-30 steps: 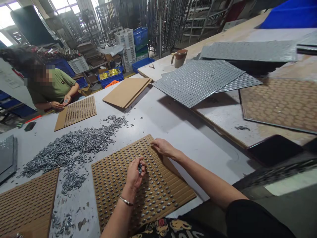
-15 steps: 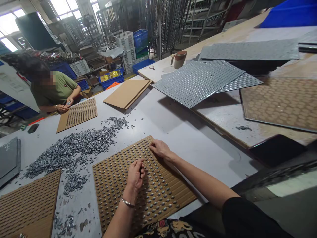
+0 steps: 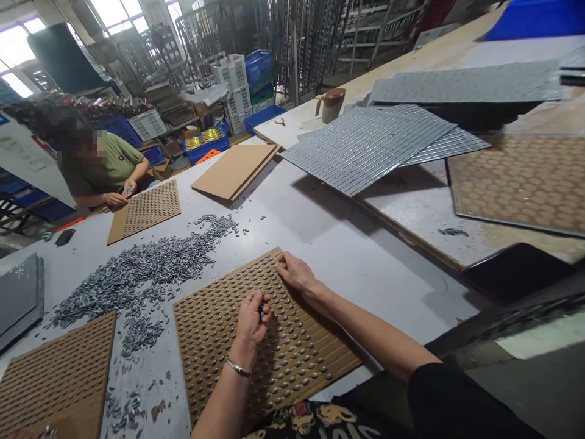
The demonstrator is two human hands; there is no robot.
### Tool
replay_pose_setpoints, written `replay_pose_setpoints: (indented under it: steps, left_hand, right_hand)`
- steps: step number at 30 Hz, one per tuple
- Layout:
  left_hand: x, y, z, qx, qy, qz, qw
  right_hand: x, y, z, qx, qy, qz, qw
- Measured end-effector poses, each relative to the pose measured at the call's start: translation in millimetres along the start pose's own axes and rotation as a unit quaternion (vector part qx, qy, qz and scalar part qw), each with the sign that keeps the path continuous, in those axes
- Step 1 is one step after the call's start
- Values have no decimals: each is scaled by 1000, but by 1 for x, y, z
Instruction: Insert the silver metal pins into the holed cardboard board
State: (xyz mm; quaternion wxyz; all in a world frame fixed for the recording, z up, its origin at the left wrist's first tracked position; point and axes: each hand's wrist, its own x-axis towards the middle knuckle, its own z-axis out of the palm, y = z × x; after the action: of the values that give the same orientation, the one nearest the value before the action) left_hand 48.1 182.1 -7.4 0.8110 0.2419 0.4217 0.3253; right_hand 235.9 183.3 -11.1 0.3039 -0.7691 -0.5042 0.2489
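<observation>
A brown corrugated cardboard sheet (image 3: 214, 332) lies in front of me, set with rows of small, shiny grey oval pieces. My left hand (image 3: 253, 317), with a bracelet at its wrist, is curled above the middle of the sheet, and dark grey pieces (image 3: 261, 310) show between its fingers. Near the sheet's far right corner, my right hand (image 3: 297, 274) has its fingertips pinched together down at the rows. Whatever those fingertips hold is hidden. Left of the sheet spreads a large heap of the same loose grey pieces (image 3: 146, 268).
Across the table (image 3: 292, 222) a person (image 3: 107, 164) works at another studded sheet (image 3: 150, 207). A third one (image 3: 59, 372) lies at lower left, with fingers at the frame's edge. Plain cardboard (image 3: 235, 169), ribbed grey panels (image 3: 370, 146), a mug (image 3: 332, 105) and a phone-like dark slab (image 3: 516, 271) lie around.
My left hand has turned slightly, so the pieces inside show more. My right hand stays near the far corner with a tiny shift. The camera view has moved a little.
</observation>
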Motion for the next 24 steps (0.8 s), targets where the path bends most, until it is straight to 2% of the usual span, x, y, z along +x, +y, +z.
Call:
replay_pose_setpoints:
  steps: [2,4,8,11,18,20,24]
  left_hand:
    - [-1,0,0,-14,3,-10,1000]
    - [-2,0,1,-24,12,-7,1000]
    - [-5,-2,9,-19,-11,-2,1000]
    - [-6,-7,14,11,-12,5,1000]
    - [-1,-19,23,26,38,61,997]
    - [0,-21,24,26,45,59,997]
    - [1,-22,23,24,45,35,998]
  right_hand:
    - [-16,-4,-2,75,7,-63,995]
    - [-35,-9,-3,141,-14,-123,982]
    - [-67,-19,-5,192,-22,-171,966]
    - [-77,-22,-5,210,-14,-169,963]
    - [-81,-19,1,190,30,-113,975]
    - [-81,-16,5,167,48,-113,978]
    - [-67,-4,7,123,31,-88,988]
